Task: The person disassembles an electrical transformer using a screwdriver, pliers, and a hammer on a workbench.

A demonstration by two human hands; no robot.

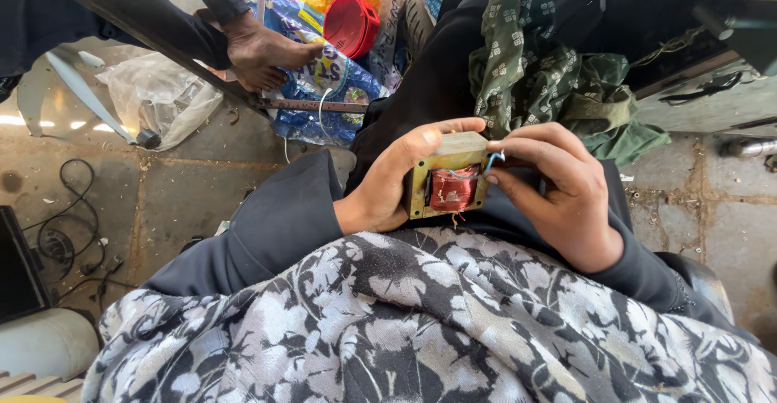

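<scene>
Your left hand (387, 183) grips the transformer (450, 178); your right hand (558, 188) pinches its blue wire (491, 160). Likely lead-dressing; next calls for gentle pulling.

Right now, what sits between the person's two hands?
In the head view, a small transformer with a red copper coil sits between left hand and right hand, both gripping it.

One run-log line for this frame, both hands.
left hand: grips small transformer | right hand: pinches blue wire at its side | copper coil exposed | held over lap
</scene>
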